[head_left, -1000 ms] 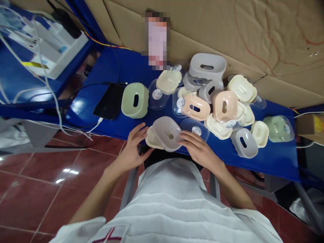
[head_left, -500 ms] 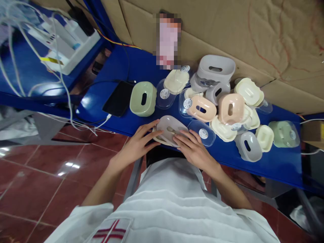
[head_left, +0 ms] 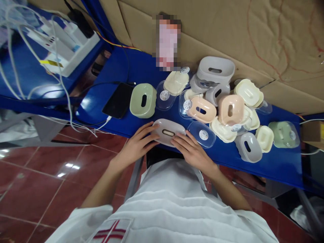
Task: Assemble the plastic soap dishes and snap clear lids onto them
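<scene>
A grey soap dish [head_left: 169, 125] with a slot in its middle lies at the front edge of the blue table, between my hands. Something pale shows through the slot. My left hand [head_left: 139, 142] grips its left end, with the fingers bent over the rim. At the right end, my right hand [head_left: 194, 151] holds it with the fingertips on its surface; both thumbs are hard to make out. Just right of it is a clear lid [head_left: 194, 130] with a round label. Behind it stands a green soap dish [head_left: 136, 109].
Several grey, peach and cream soap-dish parts [head_left: 230, 111] and clear lids crowd the right side of the table. A black phone [head_left: 118, 100] and a white cable [head_left: 101, 125] lie at left, near a power strip [head_left: 87, 47]. A cardboard sheet [head_left: 227, 30] stands behind.
The grey soap dish has shifted slightly toward me and now sits level, its slot plainly visible. The cream edge seen beneath it is now hidden. Both hands stay at its ends.
</scene>
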Demonstrator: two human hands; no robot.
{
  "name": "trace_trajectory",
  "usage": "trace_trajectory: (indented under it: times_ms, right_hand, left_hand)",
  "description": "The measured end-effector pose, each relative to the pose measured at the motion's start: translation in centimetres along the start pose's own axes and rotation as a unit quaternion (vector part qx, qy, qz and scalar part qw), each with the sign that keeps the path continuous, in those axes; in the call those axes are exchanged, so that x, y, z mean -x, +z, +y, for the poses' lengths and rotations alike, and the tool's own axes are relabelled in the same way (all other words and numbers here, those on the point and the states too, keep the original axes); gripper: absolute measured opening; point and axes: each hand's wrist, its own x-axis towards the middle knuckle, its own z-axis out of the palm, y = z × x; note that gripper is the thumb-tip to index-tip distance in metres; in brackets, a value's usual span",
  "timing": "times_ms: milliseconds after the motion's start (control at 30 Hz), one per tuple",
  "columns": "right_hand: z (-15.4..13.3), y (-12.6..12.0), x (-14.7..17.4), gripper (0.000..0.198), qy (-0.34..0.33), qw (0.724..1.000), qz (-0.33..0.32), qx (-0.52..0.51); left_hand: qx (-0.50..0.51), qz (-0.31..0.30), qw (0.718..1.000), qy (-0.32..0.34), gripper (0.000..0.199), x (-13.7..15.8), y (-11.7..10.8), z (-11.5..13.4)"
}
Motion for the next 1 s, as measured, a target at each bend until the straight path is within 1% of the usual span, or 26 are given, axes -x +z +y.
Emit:
trace_trajectory:
  times_ms: [133,200,267,333,400,500,600,667,700,767,833,900,1000]
  right_hand:
    - [0.0,0.3,-0.1,0.061,-0.004,1.000,-0.011,0.016]
    - [0.2,-0.1,0.6,0.057,0.024,0.999,-0.002,0.035]
    - [0.8,-0.8,2.1,0.057,0.086,0.994,0.021,0.061]
    - [1.4,-1.6,4.2,0.065,0.161,0.982,0.051,0.083]
    - [2.0,-2.0,6.3,0.070,0.221,0.968,0.074,0.089]
    - [2.1,-2.0,8.3,0.065,0.262,0.957,0.113,0.046]
    - [1.2,-1.8,8.4,0.059,0.277,0.944,0.175,-0.040]
    - [0.5,-1.7,7.6,0.060,0.267,0.938,0.205,-0.077]
    - [0.2,-1.5,7.1,0.062,0.250,0.941,0.213,-0.083]
    - [-0.2,-1.1,6.2,0.067,0.203,0.953,0.208,-0.081]
    - [-0.4,-0.5,5.5,0.073,0.153,0.968,0.187,-0.065]
    - [-0.4,0.2,5.2,0.076,0.121,0.978,0.163,-0.044]
    - [-0.3,0.9,5.1,0.079,0.105,0.984,0.145,-0.017]
  left_hand:
    - [-0.004,0.000,1.000,0.006,0.025,0.3,0.3,-0.3]
    - [-0.006,0.004,1.000,0.010,0.026,0.4,0.4,-0.3]
    - [-0.009,0.004,1.000,0.009,0.025,0.5,0.3,-0.1]
    - [-0.012,0.004,1.000,0.007,0.024,0.6,0.2,0.1]
    - [-0.012,0.006,1.000,0.003,0.024,0.6,0.2,0.4]
    - [0.000,0.009,1.000,0.004,0.025,0.3,0.6,0.8]
    - [0.016,0.014,1.000,0.009,0.027,-0.1,1.7,1.4]
    - [0.028,0.016,0.999,0.007,0.034,-0.5,2.6,2.0]
    - [0.036,0.017,0.999,0.003,0.040,-0.7,3.2,2.3]
    - [0.051,0.024,0.998,-0.008,0.056,-1.0,4.1,2.8]
    - [0.055,0.033,0.998,-0.012,0.070,-1.3,4.8,3.2]
    - [0.044,0.026,0.999,-0.009,0.074,-1.5,5.0,3.3]
    - [0.030,-0.004,0.999,-0.011,0.069,-1.4,4.9,3.1]
